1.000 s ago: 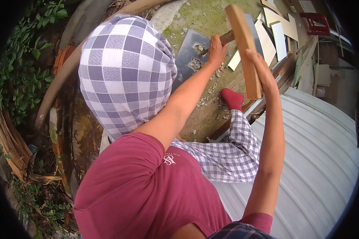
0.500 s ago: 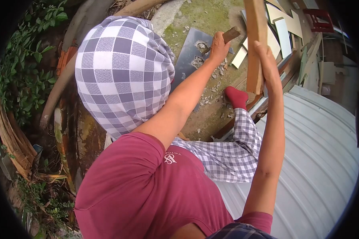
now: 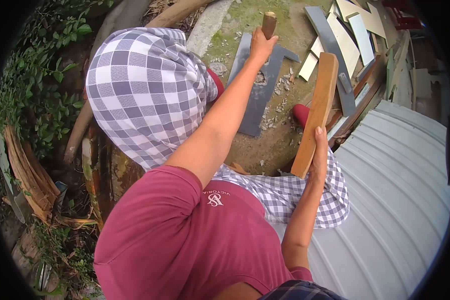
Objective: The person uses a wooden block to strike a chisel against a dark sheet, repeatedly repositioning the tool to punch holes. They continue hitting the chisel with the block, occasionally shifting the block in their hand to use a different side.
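Note:
My left hand [image 3: 261, 49] is closed around the round wooden handle of a chisel [image 3: 269, 25], held upright over a dark grey board [image 3: 254, 112]. The chisel's blade is hidden behind my hand and forearm. A rough chipped patch shows in the board beside my wrist. In my right hand [image 3: 319, 150] is a thick wooden block [image 3: 317, 100], long and slightly tilted, gripped near its lower end. The block is apart from the chisel, in front of my right foot [image 3: 301, 114].
Grey chips [image 3: 284, 84] lie around the board. Another dark board [image 3: 335, 55] and pale offcuts [image 3: 361, 37] are stacked at the upper right. Corrugated metal sheeting [image 3: 390, 200] covers the right side. Leafy plants [image 3: 40, 65] and logs [image 3: 77, 132] stand at the left.
The wooden block has come down and back towards my body with my right hand. My left hand has shifted slightly up and left, and the chisel handle now stands more upright.

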Tool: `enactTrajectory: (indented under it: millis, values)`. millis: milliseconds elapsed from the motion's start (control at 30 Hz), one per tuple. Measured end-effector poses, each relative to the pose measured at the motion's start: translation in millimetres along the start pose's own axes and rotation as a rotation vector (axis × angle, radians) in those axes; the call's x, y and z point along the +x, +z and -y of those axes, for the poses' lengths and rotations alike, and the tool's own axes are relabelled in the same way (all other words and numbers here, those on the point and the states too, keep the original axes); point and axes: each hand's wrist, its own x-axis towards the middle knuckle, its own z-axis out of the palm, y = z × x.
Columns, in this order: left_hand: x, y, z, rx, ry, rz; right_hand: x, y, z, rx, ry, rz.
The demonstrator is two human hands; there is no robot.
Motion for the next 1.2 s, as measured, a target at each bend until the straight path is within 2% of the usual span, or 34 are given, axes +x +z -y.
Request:
enactTrajectory:
  millis: [67, 133, 300, 367, 400, 533, 600, 1000, 1200]
  values:
    - [8, -19, 6, 0.003, -0.021, 0.021, -5, -8, -32, 0.024, 0.027, -0.013]
    - [17, -25, 26, 0.040, -0.012, 0.031, -6, -8, -54, 0.077, 0.084, -0.138]
    - [14, -32, 30, -0.058, -0.014, 0.192, 4, -1, -18, 0.310, 0.189, -0.132]
    - [5, -29, 24, -0.005, 0.056, 0.168, 6, -1, -14, 0.212, -0.009, -0.108]
    - [2, -30, 21, 0.042, 0.120, 0.133, 4, -2, -17, 0.221, -0.007, -0.110]
    - [-7, -25, 15, 0.098, 0.127, 0.088, 1, -4, -27, 0.200, 0.011, -0.065]
    - [-16, -27, 7, 0.085, 0.072, 0.043, 2, -4, -29, 0.196, 0.037, -0.062]
    - [-21, -26, 5, 0.128, 0.050, 0.016, 2, 0, -27, 0.188, 0.022, -0.062]
    - [-46, -17, -15, 0.113, 0.153, -0.007, 4, 11, -22, -0.008, -0.044, -0.048]
